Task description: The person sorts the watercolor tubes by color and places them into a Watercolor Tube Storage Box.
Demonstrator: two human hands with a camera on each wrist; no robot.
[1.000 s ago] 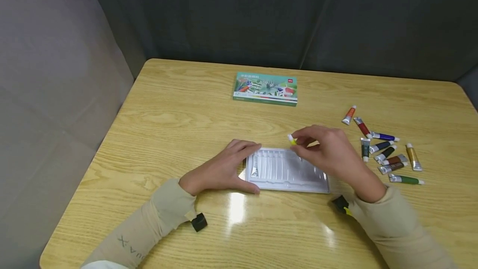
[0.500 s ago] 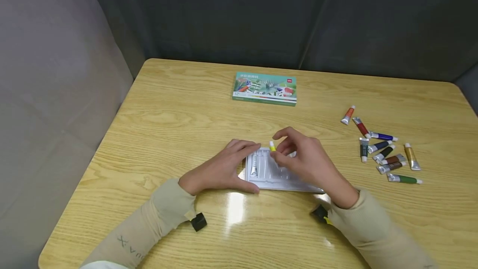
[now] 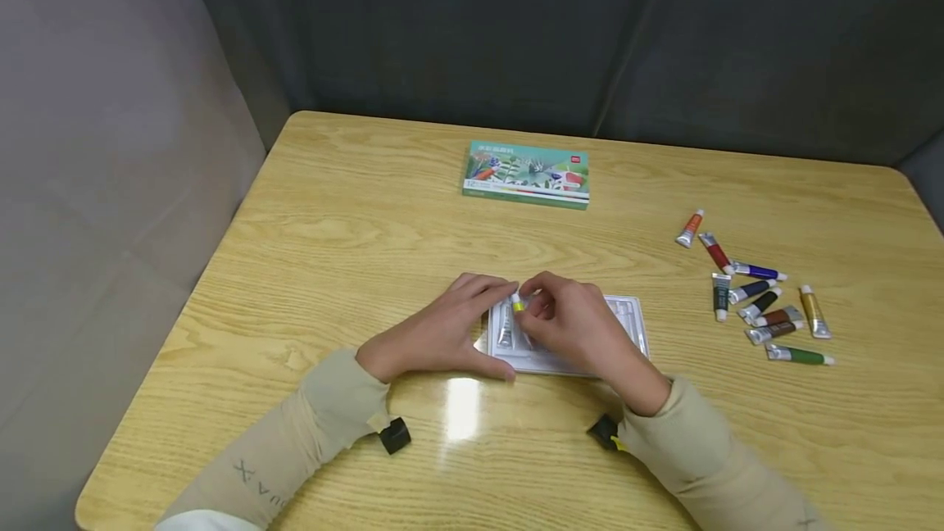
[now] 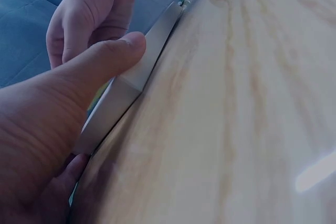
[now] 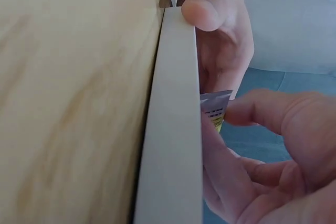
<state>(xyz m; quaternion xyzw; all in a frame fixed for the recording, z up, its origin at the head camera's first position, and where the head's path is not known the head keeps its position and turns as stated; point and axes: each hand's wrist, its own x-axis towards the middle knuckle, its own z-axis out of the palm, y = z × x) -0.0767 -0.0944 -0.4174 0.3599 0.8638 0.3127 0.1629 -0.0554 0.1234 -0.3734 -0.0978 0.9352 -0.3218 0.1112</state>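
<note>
In the head view my left hand [image 3: 442, 330] spans the left end of a shallow white plastic tray [image 3: 643, 326], thumb at its near corner and fingers at its far corner. The left wrist view shows the thumb against the tray's side wall [image 4: 157, 45]. Over the tray's left part, my right hand [image 3: 578, 330] pinches a yellow paint tube [image 3: 518, 304] with a white cap. Its silver crimped end [image 5: 216, 100] shows in the right wrist view, close to the tray's rim. A silver-and-white paint tube [image 3: 506, 328] lies in the leftmost slot.
Several paint tubes lie scattered at the right, among them an orange one [image 3: 690, 229], a gold one [image 3: 814, 312] and a green one [image 3: 800, 354]. A teal illustrated box [image 3: 527, 174] lies farther back. A dark curtain [image 3: 472, 31] hangs behind the wooden table [image 3: 332, 187].
My right hand has carried the yellow paint tube leftward and down, from over the tray's middle to its left slots. The left hand has stayed at the tray's left end.
</note>
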